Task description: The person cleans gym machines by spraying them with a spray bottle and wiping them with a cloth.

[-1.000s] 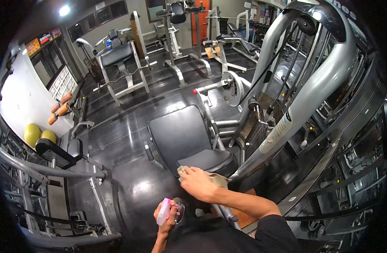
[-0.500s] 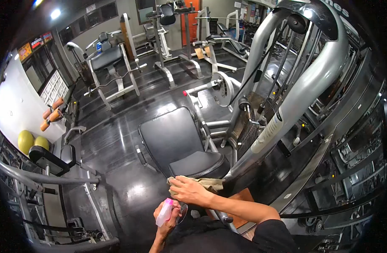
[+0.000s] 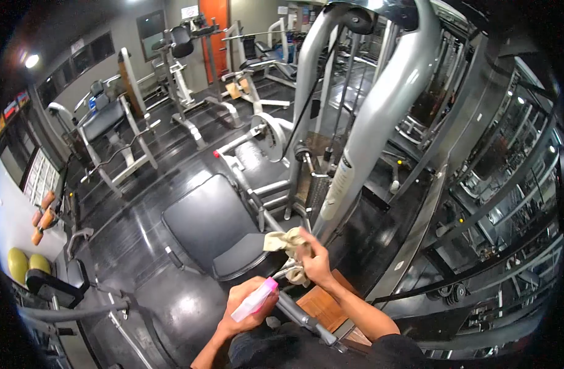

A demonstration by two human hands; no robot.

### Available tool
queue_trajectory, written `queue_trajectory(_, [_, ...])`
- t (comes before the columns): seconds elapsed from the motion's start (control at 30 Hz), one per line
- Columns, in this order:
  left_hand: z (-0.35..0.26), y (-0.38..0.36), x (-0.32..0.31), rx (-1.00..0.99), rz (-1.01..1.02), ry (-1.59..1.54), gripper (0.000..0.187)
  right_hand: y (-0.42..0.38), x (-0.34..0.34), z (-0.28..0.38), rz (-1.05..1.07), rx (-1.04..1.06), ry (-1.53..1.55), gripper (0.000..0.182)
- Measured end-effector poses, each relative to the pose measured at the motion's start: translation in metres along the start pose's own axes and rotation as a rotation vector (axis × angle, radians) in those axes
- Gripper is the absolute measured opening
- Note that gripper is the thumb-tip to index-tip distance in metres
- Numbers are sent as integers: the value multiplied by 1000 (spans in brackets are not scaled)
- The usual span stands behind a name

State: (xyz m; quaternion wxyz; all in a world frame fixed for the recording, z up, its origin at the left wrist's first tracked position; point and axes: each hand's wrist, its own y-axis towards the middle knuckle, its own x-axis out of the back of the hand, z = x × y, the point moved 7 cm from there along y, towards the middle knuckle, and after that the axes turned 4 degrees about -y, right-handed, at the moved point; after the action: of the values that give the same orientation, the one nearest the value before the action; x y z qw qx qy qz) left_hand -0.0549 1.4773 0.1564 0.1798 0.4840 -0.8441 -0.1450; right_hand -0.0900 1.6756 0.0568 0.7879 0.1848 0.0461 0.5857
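Observation:
My left hand is wrapped round a spray bottle with a pink and white head, low in front of my body. To its right and a little higher, my right hand grips a crumpled beige cloth, part of which hangs below the fingers. The cloth overlaps the right edge of a black padded seat in this view. Behind that seat leans its wide black backrest.
A thick silver machine frame with a cable rises just right of the seat. A wooden board lies below my right forearm. At left stand a padded bench and green balls. A weight plate sits beyond the backrest.
My right hand has lifted the cloth off the seat's front edge and moved right. My left hand has turned the spray bottle toward the right. The view has swung right.

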Motion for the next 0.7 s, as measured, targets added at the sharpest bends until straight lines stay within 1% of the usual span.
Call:
queue_trajectory(0.03, [0,11,-4,-15,5,-68,12,8,15,2,-187,56,121,49])
queue_trajectory(0.07, [0,23,-7,-28,9,-135,11,3,26,-15,-331,-179,383,42])
queue_trajectory(0.1, [-3,36,-11,-29,41,-116,11,-2,33,-37,-322,-401,634,40])
queue_trajectory(0.13, [-4,48,-13,-112,60,-115,10,-7,40,-53,-302,-622,885,41])
queue_trajectory(0.2, [4,69,-19,-65,23,-156,11,7,71,-57,-358,-479,965,46])
queue_trajectory(0.23, [7,76,-24,100,13,-232,14,8,82,-59,-417,-407,1097,47])
queue_trajectory(0.27, [4,88,-29,27,-13,-271,15,8,94,-62,-472,-332,1228,48])
queue_trajectory(0.3, [-1,100,-33,4,-6,-252,13,14,101,-53,-460,-284,1253,50])
queue_trajectory(0.33, [-6,111,-37,-16,0,-232,11,14,107,-48,-503,-300,1361,52])
queue_trajectory(0.4, [-9,133,-45,-24,22,-266,10,23,120,-28,-386,-266,1379,53])
queue_trajectory(0.43, [-11,144,-51,-21,43,-300,10,28,126,-13,-363,-246,1348,55])
queue_trajectory(0.47, [-18,157,-55,-93,22,-318,12,35,134,5,-362,-220,1341,53])
queue_trajectory(0.53, [-28,181,-62,-139,35,-176,13,51,154,37,-375,-85,1286,51])
queue_trajectory(0.57, [-26,193,-67,-143,40,-179,13,59,164,54,-385,-16,1279,50])
queue_trajectory(0.6, [-24,206,-72,-216,19,-171,15,65,177,66,-394,47,1181,50])
queue_trajectory(0.63, [-27,215,-74,-289,-4,-163,16,70,186,80,-439,72,1180,50])
queue_trajectory(0.67, [-29,223,-78,-292,-1,-164,16,74,194,94,-484,97,1179,51])
queue_trajectory(0.7, [-26,231,-83,-217,26,-187,17,78,203,102,-478,139,1142,51])
